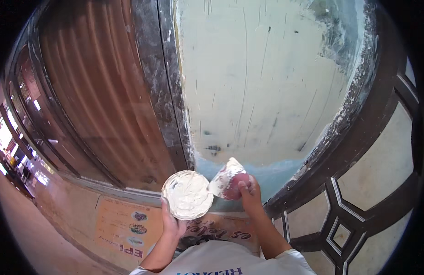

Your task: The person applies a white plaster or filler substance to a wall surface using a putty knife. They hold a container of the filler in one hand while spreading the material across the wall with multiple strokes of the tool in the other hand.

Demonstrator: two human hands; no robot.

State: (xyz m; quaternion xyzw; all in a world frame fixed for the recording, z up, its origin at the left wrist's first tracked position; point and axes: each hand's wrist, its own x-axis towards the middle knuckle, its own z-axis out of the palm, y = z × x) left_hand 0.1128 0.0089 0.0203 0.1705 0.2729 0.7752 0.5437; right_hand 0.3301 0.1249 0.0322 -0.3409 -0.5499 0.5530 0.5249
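Head view looks down along a tall wall panel (pixel 267 82), pale and covered with smooth filler, with a blue unpainted band along its lower part and a rough blue patch at the upper right. To its left stands a dark, paint-stained frame post (pixel 164 82), and beyond that a brown ribbed shutter (pixel 97 91). To its right a dark metal grille (pixel 359 192) with geometric bars curves down beside the panel. Below lies a tan floor (pixel 51 220) with an orange printed sheet (pixel 125 227) on it.

Left hand (pixel 171 223) is closed around the lower rim of a round plate (pixel 187 194) heaped with white filler, fingers wrapped under it, and holds it nearly level just below the panel. Right hand (pixel 248 190) is closed on the red handle of a putty knife (pixel 226 178), thumb on top; the wide blade, smeared with white filler, points up and left, and its lower corner is touching or almost touching the plate's right rim.

Plate and knife sit between the post and the grille, close to both edges; most open room is upward, across the wide panel.
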